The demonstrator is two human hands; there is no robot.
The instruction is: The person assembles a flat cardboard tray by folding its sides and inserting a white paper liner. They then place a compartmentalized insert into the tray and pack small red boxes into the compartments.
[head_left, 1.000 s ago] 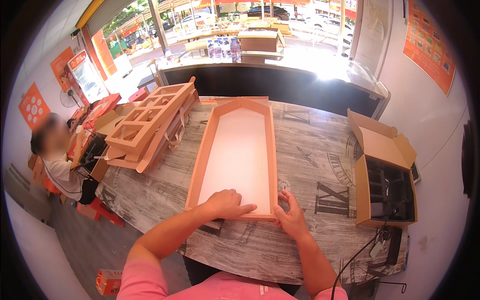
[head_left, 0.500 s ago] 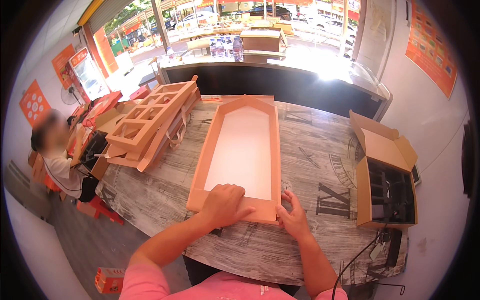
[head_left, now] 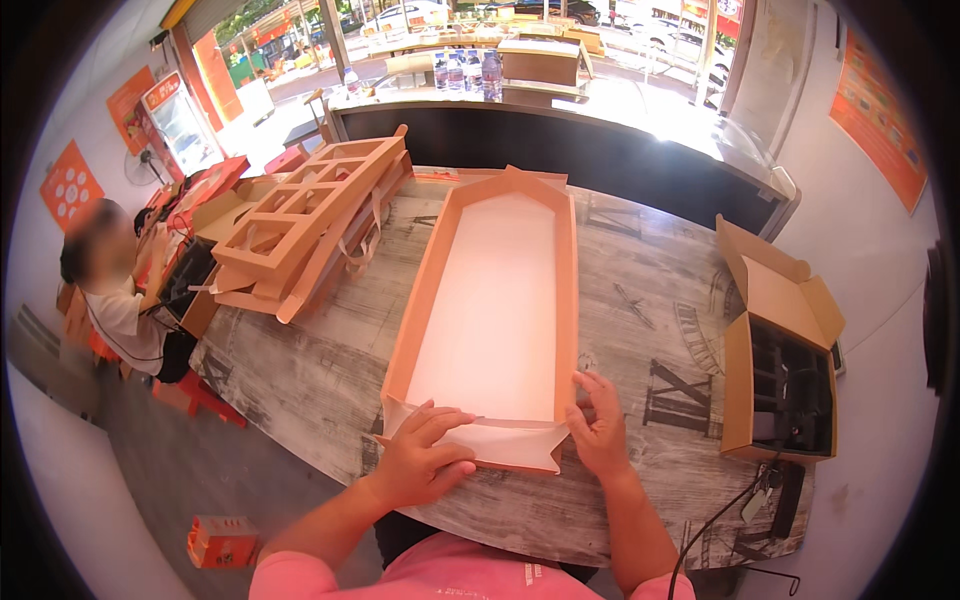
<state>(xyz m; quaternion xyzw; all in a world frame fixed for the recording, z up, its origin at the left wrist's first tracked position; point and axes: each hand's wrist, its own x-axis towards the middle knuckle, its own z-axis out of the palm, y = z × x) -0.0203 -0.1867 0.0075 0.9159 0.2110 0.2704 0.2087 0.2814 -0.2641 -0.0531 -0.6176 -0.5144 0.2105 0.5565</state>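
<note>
- Table [head_left: 610, 250]: grey wood-look top with dark clock print; shopfront room, bright opening behind, orange poster [head_left: 880, 120] on right wall.
- Tray [head_left: 483, 300], cardboard, white inside, pointed far end: mid-table, in front of wearer.
- Changed vs half a second ago: near-end flap [head_left: 515, 442] was brown side up, folded inward; now white face shows, leaning toward wearer. Left hand [head_left: 425, 460] now lower and further left.
- Hands apart. Left lies over flap, fingers spread; can't tell if it pinches. Right hand [head_left: 600, 430] at tray's near right corner, loosely curled, thumb and forefinger separated.
- Windowed cardboard stack [head_left: 310, 210] covers table's far left; ribbon [head_left: 365, 245] hangs off it.
- Open carton [head_left: 740, 390], black contents, on right.
- Left hand hides part of flap.
- Co-worker [head_left: 125, 310] at left; orange box [head_left: 222, 542] on floor.
</note>
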